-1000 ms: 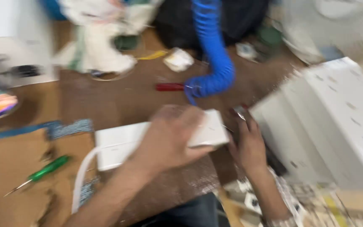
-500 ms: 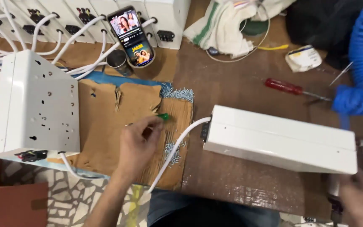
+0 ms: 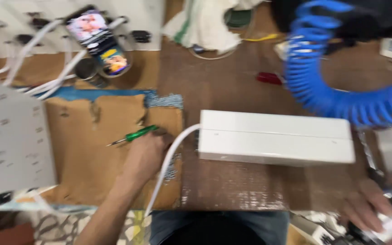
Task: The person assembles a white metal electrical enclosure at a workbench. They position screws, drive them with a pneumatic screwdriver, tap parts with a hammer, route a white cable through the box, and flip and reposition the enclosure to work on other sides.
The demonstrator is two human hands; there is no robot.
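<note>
The left hand (image 3: 146, 154) rests on a sheet of brown cardboard (image 3: 96, 149) and closes around the handle end of a green screwdriver (image 3: 134, 135), whose thin metal shaft points left across the cardboard. The screwdriver lies nearly flat, tilted slightly upward to the right, with its green handle showing just above the knuckles. A white cable (image 3: 166, 168) runs just beside that hand, curving from the lower edge of the view up to the left end of a long white box (image 3: 275, 136), which lies flat on the dark wooden table (image 3: 223, 81) to the right of the cardboard. The right hand (image 3: 368, 206) is low at the right edge, fingers spread and pressed on something white and grey there; the blur hides whether it grips that thing or only touches it. A blue coiled hose (image 3: 323, 86) loops above the right end of the box. A small red-handled tool (image 3: 269, 78) lies on the table above the box, well apart from both hands. At the upper left a phone (image 3: 94, 31) with a lit screen leans above a small round tin (image 3: 87, 70), among several white cords. A pale grey perforated panel (image 3: 12, 136) covers the left edge, and a crumpled white cloth (image 3: 205, 27) sits at the top.
</note>
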